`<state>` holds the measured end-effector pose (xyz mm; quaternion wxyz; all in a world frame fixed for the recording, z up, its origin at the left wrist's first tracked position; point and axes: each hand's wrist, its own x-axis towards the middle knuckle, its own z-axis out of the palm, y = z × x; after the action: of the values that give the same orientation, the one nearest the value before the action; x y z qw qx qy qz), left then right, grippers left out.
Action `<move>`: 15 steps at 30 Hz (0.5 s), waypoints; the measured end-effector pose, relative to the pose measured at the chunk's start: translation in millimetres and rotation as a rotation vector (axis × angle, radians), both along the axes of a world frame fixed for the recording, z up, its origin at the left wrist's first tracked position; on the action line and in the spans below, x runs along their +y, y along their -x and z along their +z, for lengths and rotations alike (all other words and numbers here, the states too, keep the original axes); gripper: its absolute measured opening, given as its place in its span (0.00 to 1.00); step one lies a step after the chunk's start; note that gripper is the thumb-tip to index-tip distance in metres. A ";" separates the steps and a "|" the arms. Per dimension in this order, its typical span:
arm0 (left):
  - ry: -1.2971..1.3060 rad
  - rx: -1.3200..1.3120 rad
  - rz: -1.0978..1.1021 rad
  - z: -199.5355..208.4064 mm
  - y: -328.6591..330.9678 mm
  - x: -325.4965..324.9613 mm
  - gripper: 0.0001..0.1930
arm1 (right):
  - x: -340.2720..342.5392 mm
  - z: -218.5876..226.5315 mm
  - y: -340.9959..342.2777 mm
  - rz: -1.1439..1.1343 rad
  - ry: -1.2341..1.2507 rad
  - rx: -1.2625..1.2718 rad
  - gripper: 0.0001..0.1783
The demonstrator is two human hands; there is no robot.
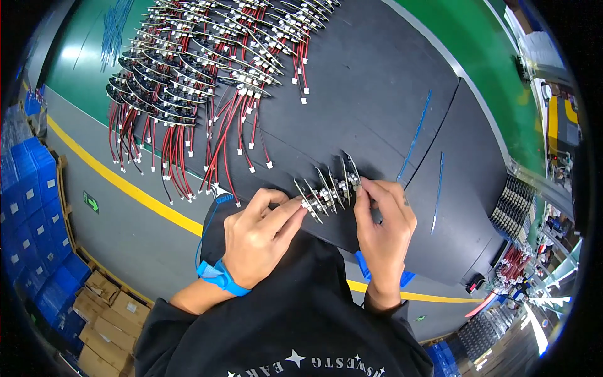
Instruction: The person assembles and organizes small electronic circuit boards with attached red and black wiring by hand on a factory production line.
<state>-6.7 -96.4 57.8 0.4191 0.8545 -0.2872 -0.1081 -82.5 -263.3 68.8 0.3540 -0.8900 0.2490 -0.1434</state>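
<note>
Between my two hands, just above the near edge of the dark table [352,81], is a short row of several small circuit boards [329,193] with white connectors, standing on edge side by side. My left hand [257,235] pinches the left end of the row between thumb and fingers. At the right end, the thumb and fingertips of my right hand [384,220] close on the last board. A blue wrist strap [221,278] with a thin cord is round my left wrist. Parts of the boards are hidden behind my fingertips.
Many circuit boards with red and black wires [182,81] spread over the far left of the table. Thin blue strips [415,135] lie at the right. Stacked boards [514,207] stand at the right edge. Blue boxes [31,188] and cardboard cartons [113,320] stand at the left.
</note>
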 end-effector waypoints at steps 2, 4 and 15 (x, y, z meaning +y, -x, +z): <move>-0.010 -0.002 -0.016 1.2 -0.8 -0.2 0.09 | 2.5 -0.2 2.3 -0.022 0.056 -0.020 0.11; -0.010 0.014 -0.005 4.7 -1.0 -2.4 0.09 | 3.6 -1.4 5.0 -0.027 0.068 -0.026 0.11; -0.071 -0.044 -0.060 2.4 -0.9 2.8 0.10 | 5.7 2.7 3.4 -0.032 -0.115 0.062 0.12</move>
<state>-5.8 -93.5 60.2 0.3786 0.8620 -0.3180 -0.1118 -85.9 -257.5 71.5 0.3944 -0.8682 0.2816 -0.1070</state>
